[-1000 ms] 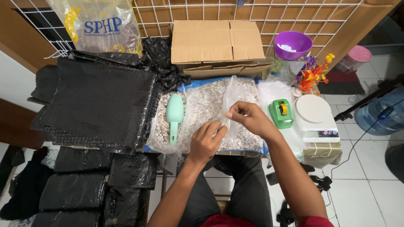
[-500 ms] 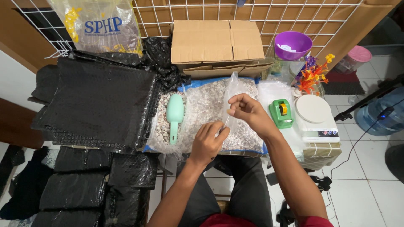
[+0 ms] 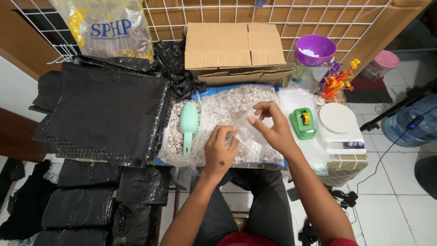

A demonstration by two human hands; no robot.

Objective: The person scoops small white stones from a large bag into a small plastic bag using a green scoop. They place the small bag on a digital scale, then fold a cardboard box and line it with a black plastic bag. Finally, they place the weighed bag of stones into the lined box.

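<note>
Since the earlier frame the right hand (image 3: pixel 273 130) has dropped lower and the clear bag (image 3: pixel 248 134) now hangs slack between both hands. The left hand (image 3: pixel 219 152) pinches the bag's lower edge with curled fingers; the right fingers pinch its top. The bag sits over the gravel tray (image 3: pixel 218 105); its contents cannot be made out, and the scoop (image 3: pixel 188 125) lies apart.

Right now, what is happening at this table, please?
A seated person holds a small clear plastic bag with both hands: the left hand at its lower edge, the right hand pinching the top. Under the bag lies a tray of small pale pebbles, with a mint green scoop resting on them. A green tape dispenser and a white kitchen scale stand to the right, untouched.
</note>
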